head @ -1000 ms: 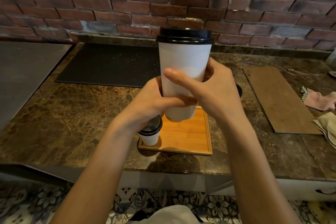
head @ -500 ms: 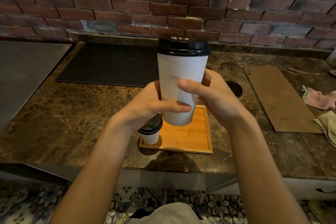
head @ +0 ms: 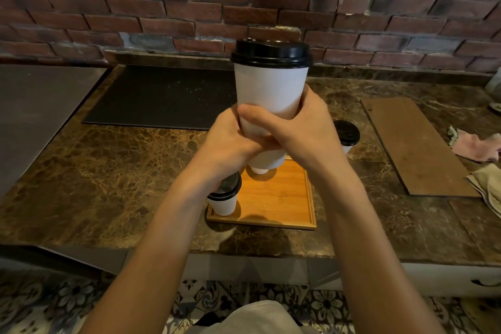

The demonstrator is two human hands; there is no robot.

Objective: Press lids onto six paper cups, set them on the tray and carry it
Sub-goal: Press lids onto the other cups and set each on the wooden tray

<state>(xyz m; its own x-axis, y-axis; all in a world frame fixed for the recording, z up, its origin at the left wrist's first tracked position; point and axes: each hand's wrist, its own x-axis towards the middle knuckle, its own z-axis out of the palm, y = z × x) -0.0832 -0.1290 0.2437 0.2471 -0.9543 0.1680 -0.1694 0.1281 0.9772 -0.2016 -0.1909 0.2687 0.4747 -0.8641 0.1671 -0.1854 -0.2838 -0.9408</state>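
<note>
Paper cup [head: 271, 95], tall, white, black lid [head: 271, 53] on top, held upright in the air above the tray [head: 279, 198]. Far left, black mat [head: 162, 97], out of the way. On the tray's near-left corner, small lidded cup [head: 224, 198], just under the left wrist: easy to knock. Left hand [head: 230, 141] and right hand [head: 303, 130] both wrapped low round the wall, likely to steady the setting-down. Further right, another lidded cup [head: 347, 134] on the counter [head: 108, 171], then wooden board [head: 414, 146] and cloths [head: 477, 146].

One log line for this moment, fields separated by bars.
left hand, right hand: grip lidded cup | cup: upright, off the counter | tray: second cup in near-left corner
</note>
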